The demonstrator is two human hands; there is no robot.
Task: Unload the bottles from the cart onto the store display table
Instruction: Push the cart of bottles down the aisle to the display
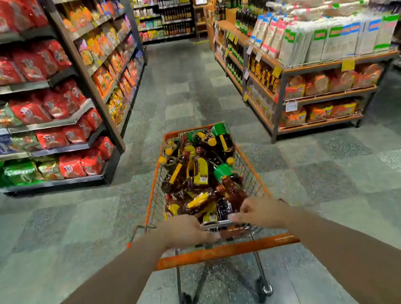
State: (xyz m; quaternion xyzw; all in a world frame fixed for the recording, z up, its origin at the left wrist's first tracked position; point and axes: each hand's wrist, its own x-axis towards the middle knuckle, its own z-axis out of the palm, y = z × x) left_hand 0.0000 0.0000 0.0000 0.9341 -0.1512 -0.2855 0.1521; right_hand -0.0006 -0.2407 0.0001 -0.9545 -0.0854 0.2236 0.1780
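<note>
Both hands are on the cart (pixel 152 202) now — the left hand (pixel 186 230) and the right hand (pixel 258 212) curl their fingers over the metal rail at the basket's near rim, just above the orange push bar (pixel 226 250). Brown sleeves run back toward the camera. The basket is piled full of dark bottles (pixel 198 176) with yellow labels and caps, a few with green tops, lying jumbled on their sides. The cart stands in the middle of the tiled aisle — snack shelves (pixel 35 107) off to the left, the wooden display table (pixel 317 66) ahead on the right, stacked with white packets on top.
</note>
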